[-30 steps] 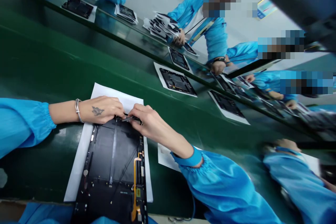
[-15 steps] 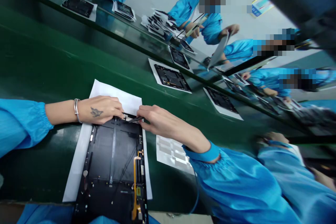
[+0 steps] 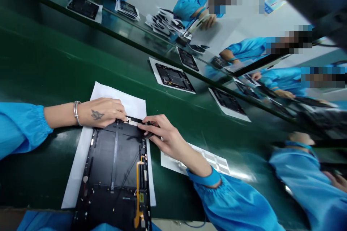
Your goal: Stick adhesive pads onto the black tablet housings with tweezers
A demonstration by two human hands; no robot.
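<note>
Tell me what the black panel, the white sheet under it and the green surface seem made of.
Black panel: matte plastic or coated metal; no glare. White sheet: paper or thin foam, dull and flat. Green surface: glossy, perhaps rubbery belting; it shows reflections.

black panel (image 3: 116, 173) cut by bottom edge, thin dark item (image 3: 148, 135) mostly hidden in right hand (image 3: 165, 138)

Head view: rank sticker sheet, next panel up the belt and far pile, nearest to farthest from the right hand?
1. Sticker sheet, beside the right hand.
2. Next panel, up the belt.
3. Pile, farthest, at the top.
</note>
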